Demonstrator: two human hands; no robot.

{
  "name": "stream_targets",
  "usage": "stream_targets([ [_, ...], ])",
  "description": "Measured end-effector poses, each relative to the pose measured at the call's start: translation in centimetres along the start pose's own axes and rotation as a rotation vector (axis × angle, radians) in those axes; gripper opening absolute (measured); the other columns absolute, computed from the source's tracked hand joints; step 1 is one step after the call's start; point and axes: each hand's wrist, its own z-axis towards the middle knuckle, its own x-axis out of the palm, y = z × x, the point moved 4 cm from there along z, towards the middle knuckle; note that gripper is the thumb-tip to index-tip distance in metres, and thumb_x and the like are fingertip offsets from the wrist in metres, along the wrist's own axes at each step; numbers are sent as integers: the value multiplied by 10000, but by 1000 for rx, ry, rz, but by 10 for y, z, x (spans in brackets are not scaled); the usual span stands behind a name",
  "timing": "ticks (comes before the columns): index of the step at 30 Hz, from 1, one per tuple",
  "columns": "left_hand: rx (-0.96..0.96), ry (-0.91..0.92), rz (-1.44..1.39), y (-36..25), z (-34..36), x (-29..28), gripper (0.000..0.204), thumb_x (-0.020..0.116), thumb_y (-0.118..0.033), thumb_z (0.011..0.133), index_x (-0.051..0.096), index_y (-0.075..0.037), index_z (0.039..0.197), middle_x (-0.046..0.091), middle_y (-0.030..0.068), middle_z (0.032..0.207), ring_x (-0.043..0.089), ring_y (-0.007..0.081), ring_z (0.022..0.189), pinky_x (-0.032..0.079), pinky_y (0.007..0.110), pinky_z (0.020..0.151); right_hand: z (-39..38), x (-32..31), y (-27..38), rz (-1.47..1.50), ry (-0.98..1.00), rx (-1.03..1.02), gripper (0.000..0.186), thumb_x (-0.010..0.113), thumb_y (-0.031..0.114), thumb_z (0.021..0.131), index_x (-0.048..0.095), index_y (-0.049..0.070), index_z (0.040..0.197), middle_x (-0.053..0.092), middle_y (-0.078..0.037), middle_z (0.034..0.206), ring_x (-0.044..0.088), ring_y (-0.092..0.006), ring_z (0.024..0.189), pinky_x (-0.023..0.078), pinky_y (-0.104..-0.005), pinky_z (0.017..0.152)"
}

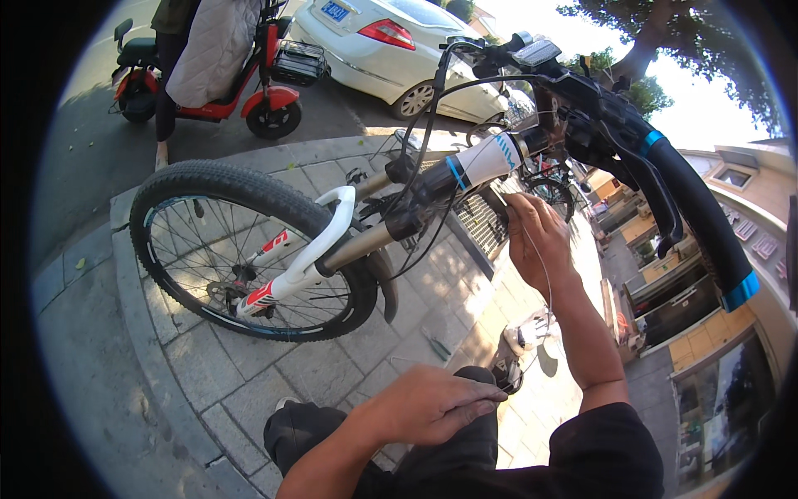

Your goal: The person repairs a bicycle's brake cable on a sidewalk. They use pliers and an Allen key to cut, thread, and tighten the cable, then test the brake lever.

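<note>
A mountain bike leans across the view, with its front wheel (249, 249) at the left and its white-and-red fork (320, 241) rising to a white head tube (490, 158). My right hand (536, 237) is raised just below the head tube, its fingers bent together at a thin pale cable (544, 262). That cable trails down over my wrist; its upper end is hard to make out. Over my knees, my left hand (436, 403) is closed, thumb pressed against the fingers. Whatever it pinches, if anything, is too small or hidden to name.
The handlebar with a black grip (698, 216) juts out at the upper right, dark cables looping below. A green-handled tool (436, 348) lies on the paving. Beyond the kerb are a red electric scooter (224, 100) with a person beside it and a white car (391, 50).
</note>
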Motion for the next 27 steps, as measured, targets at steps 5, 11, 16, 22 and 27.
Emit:
stream_targets([
  [5,-21,11,54,-1,0,1,230,754,-96,930,792,-79,1156,792,113,929,737,277,730,560,376,667,11,2,-4,-18,4,-54,276,714,6,917,633,29,1181,697,-140,1028,698,-328,847,561,-417,722],
  [11,-28,0,37,2,-1,-1,230,752,-84,930,789,-68,1156,794,114,933,740,274,727,562,370,661,13,5,-4,-45,10,-47,275,711,16,916,627,30,1177,696,-128,1013,691,-314,827,554,-410,714],
  [16,-50,-2,24,1,-1,-2,227,750,-79,931,794,-68,1154,792,120,918,745,274,730,566,363,666,15,1,-4,-88,59,-45,251,686,35,935,623,31,1178,691,-125,997,694,-313,838,557,-416,721],
  [22,-62,14,28,-2,0,-3,225,751,-85,937,795,-72,1157,792,114,915,745,267,742,566,360,673,10,1,-8,-41,123,-6,311,654,-11,945,597,30,1248,695,-171,1084,698,-375,902,558,-468,770],
  [27,-61,-1,9,0,-2,-2,227,726,-135,960,783,-95,1177,781,112,913,735,292,761,557,378,678,11,-4,-6,-46,137,-11,327,656,-21,932,589,24,1248,692,-172,1086,696,-375,906,560,-467,783],
])
